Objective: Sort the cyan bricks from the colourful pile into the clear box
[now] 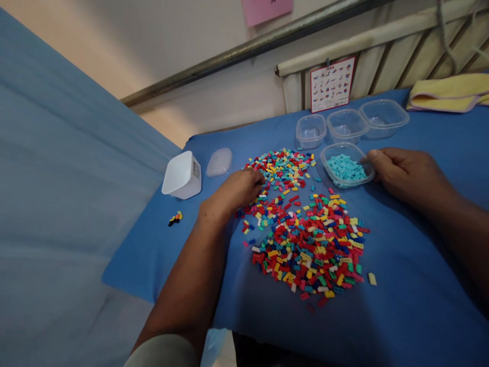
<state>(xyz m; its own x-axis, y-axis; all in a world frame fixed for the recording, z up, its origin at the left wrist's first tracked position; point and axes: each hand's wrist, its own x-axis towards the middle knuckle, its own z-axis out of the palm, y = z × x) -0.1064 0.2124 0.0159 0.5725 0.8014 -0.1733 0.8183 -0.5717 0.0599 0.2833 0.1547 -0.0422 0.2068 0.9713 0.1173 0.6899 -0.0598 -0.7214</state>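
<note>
My left hand (244,187) reaches into the left side of the far pile of mixed toy bricks (286,165), fingers curled down among the pieces. Whatever its fingertips pinch is hidden. With thumb and fingers, my right hand (397,171) grips the right rim of a clear plastic container (329,168). Light-blue bricks (347,168) cover the bottom of that container. Closer to me lies a larger pile of mixed bricks (313,250), in red, yellow, green, blue, white and pink.
Three clear containers (311,131) stand in a row at the back. On the left are a white tub (182,176), a clear lid (219,162) and a few yellow and black bricks (175,218). A folded yellow cloth (443,94) and a picture card (332,84) are near the radiator (401,51).
</note>
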